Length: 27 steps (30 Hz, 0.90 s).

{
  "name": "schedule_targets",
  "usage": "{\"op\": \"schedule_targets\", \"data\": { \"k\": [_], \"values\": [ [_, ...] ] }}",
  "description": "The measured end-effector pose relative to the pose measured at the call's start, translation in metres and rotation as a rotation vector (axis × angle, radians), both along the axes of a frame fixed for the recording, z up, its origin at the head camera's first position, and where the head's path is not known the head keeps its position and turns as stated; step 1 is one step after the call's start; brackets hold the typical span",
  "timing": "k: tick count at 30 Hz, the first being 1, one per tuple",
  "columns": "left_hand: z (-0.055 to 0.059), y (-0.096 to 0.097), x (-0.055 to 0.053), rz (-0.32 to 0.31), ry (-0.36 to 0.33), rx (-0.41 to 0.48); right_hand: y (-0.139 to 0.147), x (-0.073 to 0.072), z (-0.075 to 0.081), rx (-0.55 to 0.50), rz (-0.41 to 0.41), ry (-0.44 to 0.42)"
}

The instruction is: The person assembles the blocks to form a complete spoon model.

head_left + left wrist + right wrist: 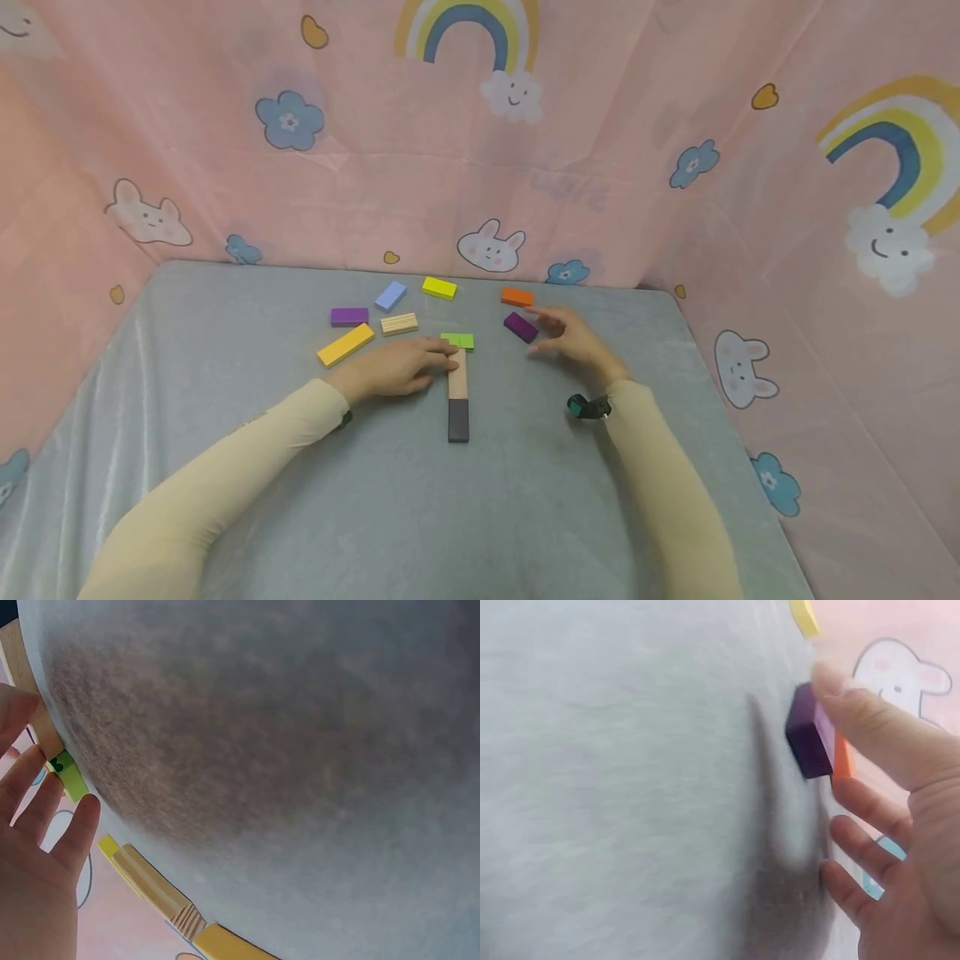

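Note:
My left hand (393,367) reaches in from the left, its fingertips at a plain wood block (458,385). That block lies end to end between a light green block (463,341) and a black block (458,421), making one straight row. In the left wrist view, the fingers look straight and spread beside the wood and green blocks. My right hand (576,343) hovers around a dark purple block (521,327), thumb and fingers apart. An orange block (517,297) lies just behind it. In the right wrist view, the thumb overlaps the edge of the purple block (808,739).
Left of the row lie a yellow-orange block (346,345), a purple block (349,317), a light blue block (391,297) and a striped wood piece (399,324). A yellow block (439,288) lies farther back. A pink printed curtain (360,183) borders the grey cloth-covered table (375,517).

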<state>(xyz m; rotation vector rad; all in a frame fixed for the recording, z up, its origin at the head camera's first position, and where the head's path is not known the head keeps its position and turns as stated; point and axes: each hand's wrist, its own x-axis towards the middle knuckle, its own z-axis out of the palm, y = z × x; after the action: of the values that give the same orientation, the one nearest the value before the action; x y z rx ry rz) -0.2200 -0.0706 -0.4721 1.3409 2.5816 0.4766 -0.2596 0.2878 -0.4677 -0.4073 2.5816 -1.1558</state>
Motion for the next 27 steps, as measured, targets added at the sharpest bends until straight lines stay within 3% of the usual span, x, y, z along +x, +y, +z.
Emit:
{"op": "schedule_targets", "data": {
  "k": [10, 18, 27],
  "values": [
    [-0.001, 0.0, 0.0, 0.009, -0.003, -0.022, -0.011, -0.018, 0.0, 0.177, 0.099, -0.003],
    [-0.001, 0.0, 0.0, 0.009, 0.005, -0.016, -0.01, -0.024, -0.002, 0.184, 0.118, -0.059],
    [-0.001, 0.0, 0.001, 0.008, 0.006, 0.0, -0.01, -0.03, -0.003, 0.229, 0.141, -0.058]
  ]
}}
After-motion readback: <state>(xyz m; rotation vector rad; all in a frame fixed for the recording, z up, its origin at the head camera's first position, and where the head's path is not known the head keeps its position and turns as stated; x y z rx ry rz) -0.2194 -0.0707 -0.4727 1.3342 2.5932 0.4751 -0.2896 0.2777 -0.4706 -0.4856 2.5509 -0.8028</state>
